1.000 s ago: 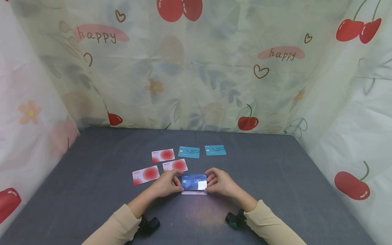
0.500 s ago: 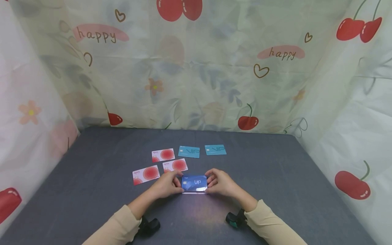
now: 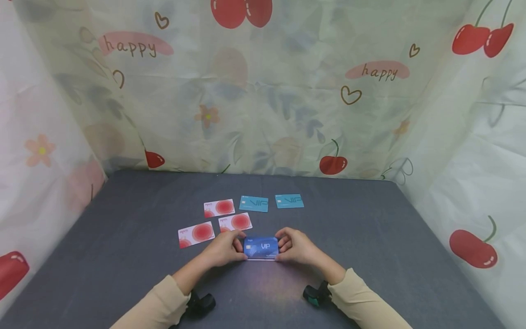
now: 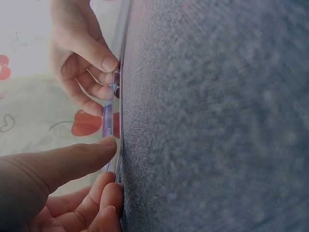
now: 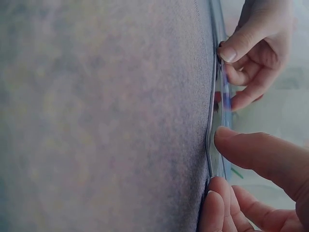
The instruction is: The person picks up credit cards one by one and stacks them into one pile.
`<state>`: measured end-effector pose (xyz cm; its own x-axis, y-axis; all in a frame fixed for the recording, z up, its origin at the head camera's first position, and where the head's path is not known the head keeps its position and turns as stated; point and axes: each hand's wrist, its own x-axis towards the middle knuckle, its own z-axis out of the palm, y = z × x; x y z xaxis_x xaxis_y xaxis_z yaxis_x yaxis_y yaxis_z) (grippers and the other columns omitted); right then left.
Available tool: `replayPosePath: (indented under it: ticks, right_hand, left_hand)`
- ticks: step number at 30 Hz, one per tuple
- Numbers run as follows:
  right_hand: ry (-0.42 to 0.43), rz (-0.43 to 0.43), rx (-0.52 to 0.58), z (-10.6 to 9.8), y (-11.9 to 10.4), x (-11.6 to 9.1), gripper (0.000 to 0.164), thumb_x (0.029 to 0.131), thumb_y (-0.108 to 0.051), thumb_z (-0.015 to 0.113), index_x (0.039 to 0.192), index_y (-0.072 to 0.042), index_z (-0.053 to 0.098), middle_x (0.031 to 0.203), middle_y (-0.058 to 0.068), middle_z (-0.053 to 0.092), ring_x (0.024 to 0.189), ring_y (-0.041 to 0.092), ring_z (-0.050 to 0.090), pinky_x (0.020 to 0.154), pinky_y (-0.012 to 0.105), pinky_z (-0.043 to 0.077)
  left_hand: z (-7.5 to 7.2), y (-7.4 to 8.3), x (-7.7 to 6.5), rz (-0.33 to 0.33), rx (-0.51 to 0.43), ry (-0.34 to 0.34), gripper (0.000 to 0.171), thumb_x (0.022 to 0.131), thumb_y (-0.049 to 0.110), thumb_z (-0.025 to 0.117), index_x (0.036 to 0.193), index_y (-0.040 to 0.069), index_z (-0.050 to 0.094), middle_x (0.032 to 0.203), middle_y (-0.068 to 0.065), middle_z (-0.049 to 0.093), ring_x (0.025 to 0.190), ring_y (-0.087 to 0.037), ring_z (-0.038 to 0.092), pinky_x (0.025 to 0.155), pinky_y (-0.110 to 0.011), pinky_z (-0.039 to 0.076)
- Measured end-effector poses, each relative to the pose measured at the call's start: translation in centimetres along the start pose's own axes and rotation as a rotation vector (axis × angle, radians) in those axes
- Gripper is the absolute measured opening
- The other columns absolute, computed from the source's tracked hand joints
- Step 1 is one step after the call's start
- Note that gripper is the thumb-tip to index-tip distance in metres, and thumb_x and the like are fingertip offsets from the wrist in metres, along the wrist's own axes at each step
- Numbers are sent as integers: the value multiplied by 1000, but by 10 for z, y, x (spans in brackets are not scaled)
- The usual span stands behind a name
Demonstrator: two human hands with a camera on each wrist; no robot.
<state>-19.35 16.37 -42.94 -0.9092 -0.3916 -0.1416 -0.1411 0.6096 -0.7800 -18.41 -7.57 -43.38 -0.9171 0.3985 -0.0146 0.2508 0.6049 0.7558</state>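
In the head view, a blue VIP card lies between both hands at the front middle of the cards. My left hand pinches its left edge, thumb at the near corner and fingers farther up the side. My right hand holds the right edge the same way. Below the blue card's near edge shows a thin pale strip, seemingly another card beneath. Thin stacked card edges appear side-on in the left wrist view, with a narrow gap between layers. The fingers partly hide the card's sides.
Three pink cards with red circles lie to the left and behind. Two teal VIP cards sit farther back on the dark grey table. A patterned cloth encloses the back and sides.
The blue card has shifted slightly toward the person, and the pale strip below it has narrowed. The bright glare on its face has faded. Both hands keep nearly the same place.
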Motion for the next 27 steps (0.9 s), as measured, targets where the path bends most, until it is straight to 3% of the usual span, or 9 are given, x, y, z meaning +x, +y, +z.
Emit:
replayPosePath:
  ticks: [13,27]
  right_hand:
    - [-9,7,-5,2,2,2,52,69,-6,80,113,3,54,90,9,58,76,13,54,66,22,50]
    - [-25,7,-6,2,-1,1,51,69,-5,80,112,4,54,90,9,58,76,13,54,65,22,49]
  left_hand:
    - [1,3,-1,-36,11,2,50,70,10,80,113,-4,59,72,-2,58,64,-11,51,58,-18,46]
    - [2,3,-1,-22,35,4,50,70,10,80,113,-6,60,73,-4,60,65,-11,52,59,-18,45]
